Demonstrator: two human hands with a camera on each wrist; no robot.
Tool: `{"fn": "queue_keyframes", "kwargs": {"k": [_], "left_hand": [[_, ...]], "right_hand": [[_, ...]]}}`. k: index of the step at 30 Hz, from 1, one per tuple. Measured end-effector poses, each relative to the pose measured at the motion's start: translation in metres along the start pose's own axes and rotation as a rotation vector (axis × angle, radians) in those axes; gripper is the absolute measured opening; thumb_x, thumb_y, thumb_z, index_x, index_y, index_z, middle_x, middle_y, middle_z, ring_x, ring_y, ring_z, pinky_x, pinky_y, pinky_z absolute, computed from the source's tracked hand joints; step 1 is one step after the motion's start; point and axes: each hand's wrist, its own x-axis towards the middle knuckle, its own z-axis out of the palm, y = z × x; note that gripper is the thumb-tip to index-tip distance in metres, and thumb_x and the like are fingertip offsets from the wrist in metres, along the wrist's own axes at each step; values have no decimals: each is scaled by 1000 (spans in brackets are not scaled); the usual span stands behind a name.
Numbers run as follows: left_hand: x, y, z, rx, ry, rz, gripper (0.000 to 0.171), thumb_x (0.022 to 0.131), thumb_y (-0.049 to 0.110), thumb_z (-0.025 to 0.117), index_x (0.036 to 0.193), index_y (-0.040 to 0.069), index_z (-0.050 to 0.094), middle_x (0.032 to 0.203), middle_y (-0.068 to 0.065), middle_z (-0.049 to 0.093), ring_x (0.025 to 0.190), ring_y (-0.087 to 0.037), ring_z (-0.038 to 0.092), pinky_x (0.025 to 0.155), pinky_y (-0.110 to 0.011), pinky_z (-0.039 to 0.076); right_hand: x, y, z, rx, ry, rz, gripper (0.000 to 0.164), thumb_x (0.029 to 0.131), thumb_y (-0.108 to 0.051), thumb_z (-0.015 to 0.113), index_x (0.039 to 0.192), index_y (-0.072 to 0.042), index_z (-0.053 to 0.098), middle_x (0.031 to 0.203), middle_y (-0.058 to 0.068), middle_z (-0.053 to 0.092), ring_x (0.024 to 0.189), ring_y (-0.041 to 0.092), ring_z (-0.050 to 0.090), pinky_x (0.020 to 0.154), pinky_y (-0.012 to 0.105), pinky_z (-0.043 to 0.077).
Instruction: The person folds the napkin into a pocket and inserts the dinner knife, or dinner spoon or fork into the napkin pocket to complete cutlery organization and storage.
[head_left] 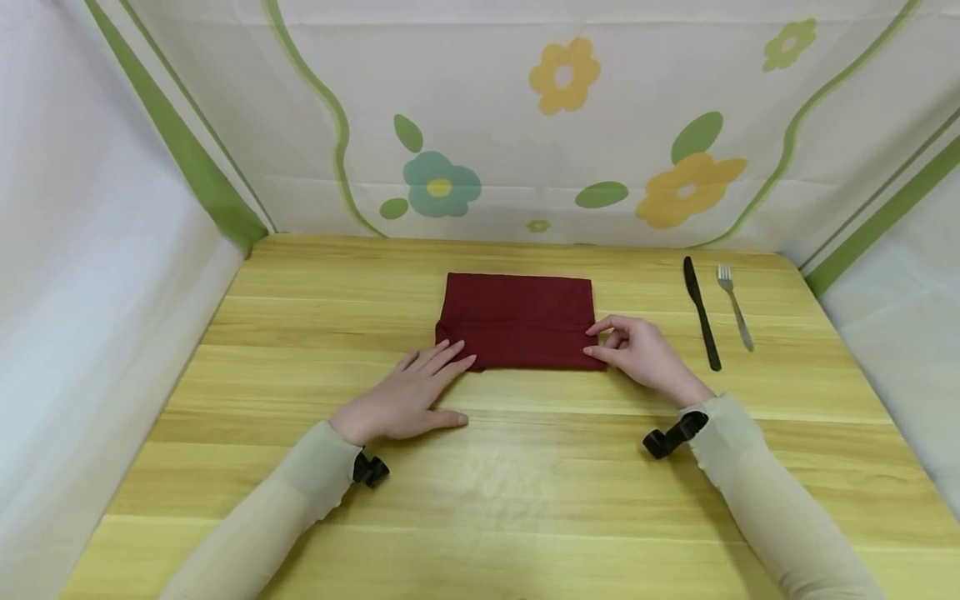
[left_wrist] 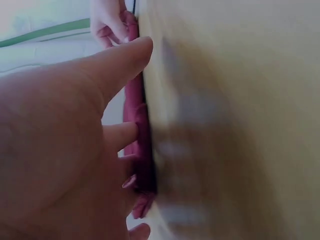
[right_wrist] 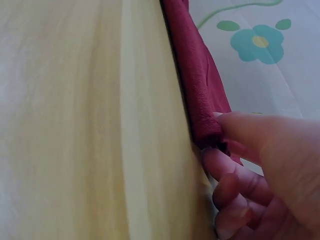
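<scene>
A dark red cloth napkin (head_left: 517,302) lies on the table, its near part folded over in a band across the front. My left hand (head_left: 416,392) rests with straight, spread fingers on the napkin's near left corner, thumb apart on the table side. At the right end, my right hand (head_left: 637,350) pinches the edge of the folded band between thumb and forefinger. In the right wrist view the fold (right_wrist: 195,85) looks thick and rounded, with the thumb on one side and a finger under its end. The left wrist view shows the left fingertips against the napkin's front edge (left_wrist: 142,145).
To the right of the napkin lie a black knife (head_left: 701,312) and a metal fork (head_left: 735,307), side by side. The wooden table (head_left: 487,500) is bordered by a white flower-printed curtain (head_left: 510,125) at the back and white cloth walls at both sides.
</scene>
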Motion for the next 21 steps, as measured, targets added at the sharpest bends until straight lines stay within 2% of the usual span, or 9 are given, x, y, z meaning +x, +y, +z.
{"fn": "queue_keyframes", "kwargs": {"k": [5, 8, 12, 15, 17, 21], "left_hand": [[5, 2, -7, 5, 13, -1, 77, 99, 48, 65, 159, 11, 35, 165, -14, 25, 151, -33, 20, 118, -61, 13], [8, -2, -12, -93, 42, -1, 67, 101, 40, 65, 156, 11, 42, 162, -15, 31, 148, -34, 28, 118, -59, 19], [16, -21, -24, -266, 198, -7, 51, 104, 18, 62, 152, 7, 48, 155, -18, 39, 141, -36, 37, 114, -56, 31], [26, -40, -33, -321, 297, -42, 45, 103, 6, 59, 147, 2, 51, 144, -20, 49, 131, -37, 47, 108, -54, 40], [33, -51, -39, -339, 295, -73, 40, 103, 6, 60, 143, 1, 56, 134, -18, 56, 121, -34, 54, 101, -50, 46], [44, -61, -44, -338, 200, -103, 29, 103, 12, 62, 130, 1, 67, 114, -10, 66, 102, -25, 61, 89, -41, 51]], "right_hand": [[-5, 3, -7, 14, -4, -1, 26, 93, -20, 79, 116, -10, 72, 82, 2, 68, 68, 20, 63, 60, 28, 49], [-7, 4, -12, 23, -17, 7, 28, 92, -22, 79, 117, -11, 72, 89, 3, 69, 74, 21, 64, 64, 29, 52], [-5, 4, -16, 25, 9, 16, 32, 91, -30, 81, 117, -13, 72, 95, 3, 69, 79, 22, 64, 65, 30, 52], [0, 3, -18, 18, 62, 15, 35, 91, -34, 80, 118, -14, 72, 101, 3, 69, 82, 22, 64, 65, 32, 51], [6, 3, -18, 13, 70, 7, 36, 93, -34, 78, 121, -14, 71, 103, 4, 69, 84, 22, 64, 67, 32, 51], [15, 8, -15, 2, 22, -9, 32, 97, -28, 73, 125, -13, 71, 98, 5, 68, 78, 22, 61, 65, 29, 47]]}}
